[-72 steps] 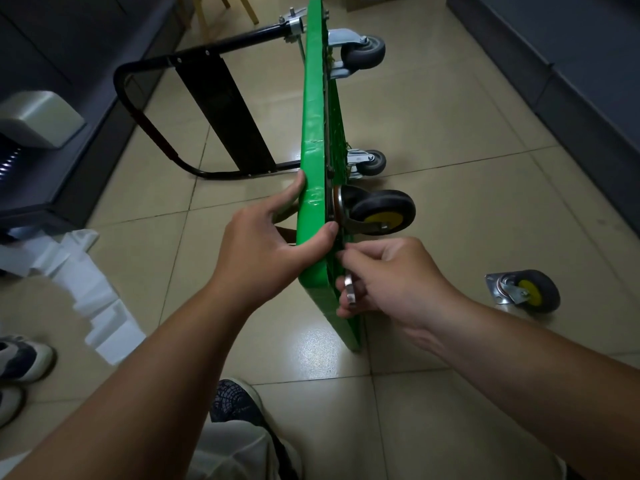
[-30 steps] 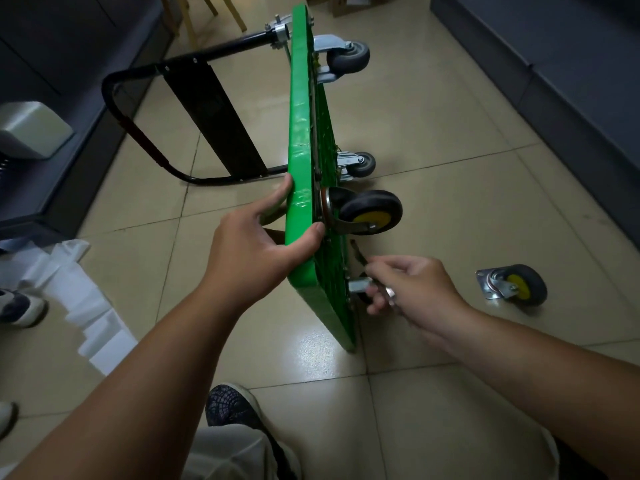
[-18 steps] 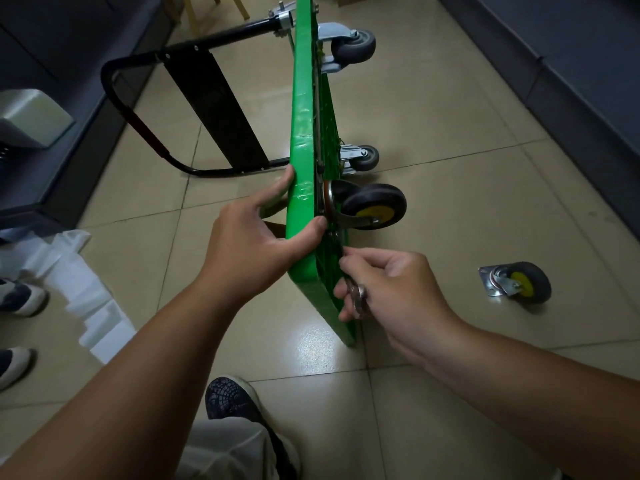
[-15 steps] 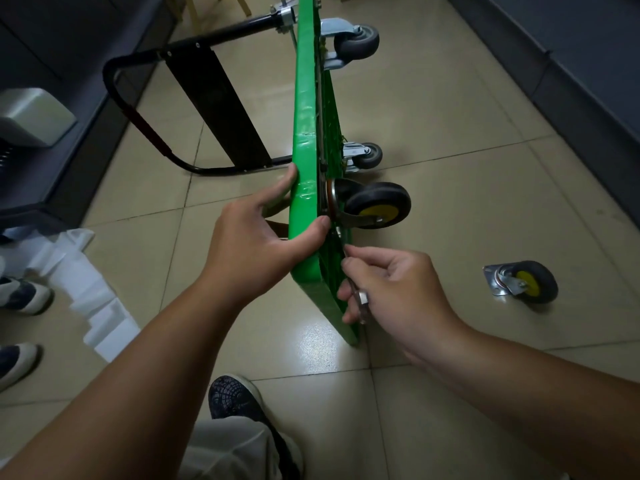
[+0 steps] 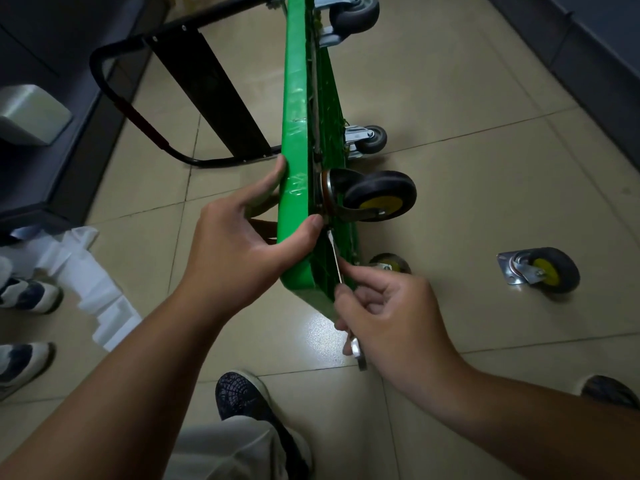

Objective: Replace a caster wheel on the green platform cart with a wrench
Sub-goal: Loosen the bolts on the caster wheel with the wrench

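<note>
The green platform cart [image 5: 296,140] stands on its long edge on the tiled floor, its underside facing right. My left hand [image 5: 242,251] grips its near upper edge, thumb on the underside. A black caster wheel with a yellow hub [image 5: 379,195] sits on the underside just beyond my thumb. My right hand [image 5: 391,317] holds a flat metal wrench [image 5: 337,261] whose head reaches up to the base of that caster; the wrench's other end pokes out below my fist. A loose caster wheel [image 5: 542,271] lies on the floor to the right.
Two grey casters [image 5: 370,138] sit further along the cart, and another wheel [image 5: 389,263] peeks out low behind it. The black folded handle [image 5: 207,81] lies to the left. White paper [image 5: 86,278] and another person's shoes [image 5: 24,296] are at the left; dark cabinets line both sides.
My right hand swung the wrench out to the right and back against the underside, and now sits lower. The view has shifted closer to the cart. My left hand kept its grip.
</note>
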